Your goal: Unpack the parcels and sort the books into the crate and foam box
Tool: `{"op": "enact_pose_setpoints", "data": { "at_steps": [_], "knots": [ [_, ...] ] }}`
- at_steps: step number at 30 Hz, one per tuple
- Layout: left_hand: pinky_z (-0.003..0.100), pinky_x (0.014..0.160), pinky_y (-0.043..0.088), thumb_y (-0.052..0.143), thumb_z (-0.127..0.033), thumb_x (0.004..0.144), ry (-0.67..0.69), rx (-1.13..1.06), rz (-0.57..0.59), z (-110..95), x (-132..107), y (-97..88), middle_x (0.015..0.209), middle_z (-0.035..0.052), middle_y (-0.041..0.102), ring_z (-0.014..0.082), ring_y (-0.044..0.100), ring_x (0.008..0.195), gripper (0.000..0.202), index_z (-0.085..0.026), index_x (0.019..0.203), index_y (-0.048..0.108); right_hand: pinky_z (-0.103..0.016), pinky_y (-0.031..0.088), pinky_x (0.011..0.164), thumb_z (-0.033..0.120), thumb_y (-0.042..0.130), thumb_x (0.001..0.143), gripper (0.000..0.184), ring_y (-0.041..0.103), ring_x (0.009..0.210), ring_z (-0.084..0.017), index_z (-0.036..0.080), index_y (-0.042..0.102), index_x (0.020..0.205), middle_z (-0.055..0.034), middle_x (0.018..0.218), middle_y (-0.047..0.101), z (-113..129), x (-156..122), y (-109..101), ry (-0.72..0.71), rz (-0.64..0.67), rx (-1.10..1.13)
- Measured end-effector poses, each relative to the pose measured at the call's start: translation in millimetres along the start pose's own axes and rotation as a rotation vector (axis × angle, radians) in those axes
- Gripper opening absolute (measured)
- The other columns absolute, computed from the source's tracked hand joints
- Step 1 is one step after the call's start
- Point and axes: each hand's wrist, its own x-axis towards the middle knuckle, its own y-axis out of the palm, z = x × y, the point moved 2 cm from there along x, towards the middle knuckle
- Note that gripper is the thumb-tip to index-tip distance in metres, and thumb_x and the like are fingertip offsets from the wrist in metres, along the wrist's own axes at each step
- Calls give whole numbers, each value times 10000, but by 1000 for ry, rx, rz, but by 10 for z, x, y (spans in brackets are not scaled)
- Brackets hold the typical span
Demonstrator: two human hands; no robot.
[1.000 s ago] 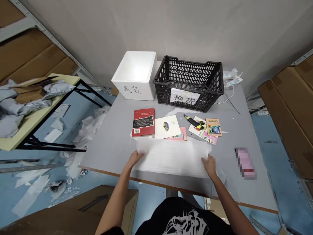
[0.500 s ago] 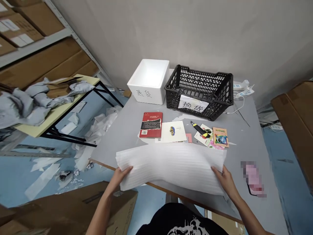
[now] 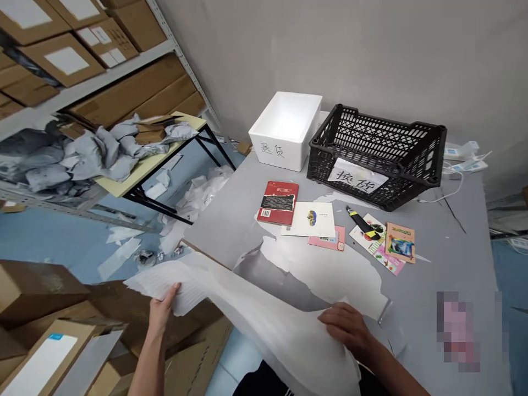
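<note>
A long white foam sheet [image 3: 243,302] stretches between my two hands at the table's front edge, bent and tilted down towards me. My left hand [image 3: 164,304] grips its left end, off the table, with the thumb on top. At the other end, my right hand [image 3: 346,327] holds the sheet with its fingers over the upper edge. Beyond the sheet lie a red book [image 3: 278,202], a white booklet [image 3: 311,219] and a pink booklet [image 3: 330,239]. Further right, a yellow-and-black utility knife [image 3: 363,223] rests on small cards beside an orange booklet [image 3: 400,242].
A white foam box [image 3: 284,132] and a black plastic crate [image 3: 375,159] stand at the table's back. A blurred pink object [image 3: 457,330] lies at right. Cardboard boxes [image 3: 61,352] fill the lower left; grey parcels cover a side table [image 3: 144,176].
The foam sheet has swung left and down off the books, uncovering the pink booklet and torn white tabletop patch. Both hands moved with it; the view turned left.
</note>
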Motion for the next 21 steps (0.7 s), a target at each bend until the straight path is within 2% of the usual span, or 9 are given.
{"op": "enact_pose_setpoints", "data": {
  "at_steps": [2, 6, 8, 10, 12, 14, 17, 19, 21],
  "knots": [
    [351, 664, 550, 649, -482, 504, -22, 43, 81, 67, -16, 93, 673, 41, 664, 245, 651, 746, 363, -179, 695, 586, -284, 512, 763, 103, 429, 904, 171, 676, 816, -114, 214, 550, 949, -35, 885, 741, 25, 43, -32, -41, 24, -51],
    [304, 521, 514, 609, -515, 544, -38, 129, 230, 226, -105, 440, 526, 12, 588, 196, 610, 567, 347, -184, 615, 531, -284, 533, 733, 92, 469, 882, 177, 693, 806, -133, 223, 574, 938, -31, 856, 750, -14, 11, -189, -60, 28, -114],
    [299, 502, 506, 622, -515, 547, -32, 173, 328, 279, -161, 574, 509, 9, 583, 195, 603, 546, 349, -181, 595, 531, -288, 544, 723, 89, 472, 878, 235, 700, 786, -140, 262, 591, 984, -9, 859, 753, -35, -77, -336, -11, 18, -139],
    [309, 544, 523, 666, -474, 530, -9, 219, 452, 268, -173, 653, 581, 29, 642, 216, 630, 604, 325, -174, 624, 582, -298, 556, 719, 138, 457, 897, 267, 703, 761, -154, 295, 603, 1056, -6, 876, 752, -59, -195, -519, 101, 42, -167],
    [327, 648, 542, 698, -394, 525, 29, 266, 558, 167, -111, 709, 739, 54, 709, 247, 661, 741, 289, -181, 715, 653, -293, 564, 717, 194, 443, 911, 284, 703, 738, -163, 302, 608, 1115, -12, 882, 750, -76, -302, -707, 200, 80, -195],
    [332, 786, 525, 669, -318, 573, 79, 296, 593, -29, 0, 807, 952, 63, 720, 259, 645, 938, 307, -207, 858, 692, -286, 566, 724, 221, 442, 913, 294, 702, 735, -166, 311, 607, 1139, -11, 894, 749, -73, -361, -848, 234, 114, -210],
    [301, 945, 446, 536, -233, 692, 212, 328, 664, -426, 64, 1188, 1206, 20, 641, 201, 555, 1141, 439, -253, 1117, 644, -297, 563, 731, 229, 449, 910, 289, 699, 739, -172, 328, 597, 1137, -8, 921, 746, -47, -345, -899, 228, 162, -194],
    [302, 957, 433, 436, -181, 749, 399, 465, 969, -647, -85, 1613, 1237, 20, 625, 174, 574, 1094, 509, -241, 1233, 582, -306, 562, 716, 218, 443, 908, 299, 696, 729, -177, 329, 582, 1149, -9, 904, 746, -39, -305, -858, 238, 170, -174],
    [279, 923, 444, 423, -130, 744, 533, 591, 1322, -745, -331, 2026, 1226, 25, 635, 168, 587, 1067, 522, -228, 1228, 592, -320, 563, 702, 198, 448, 898, 336, 697, 735, -187, 340, 556, 1183, -8, 898, 745, -35, -285, -826, 228, 128, -143]
  ]
}}
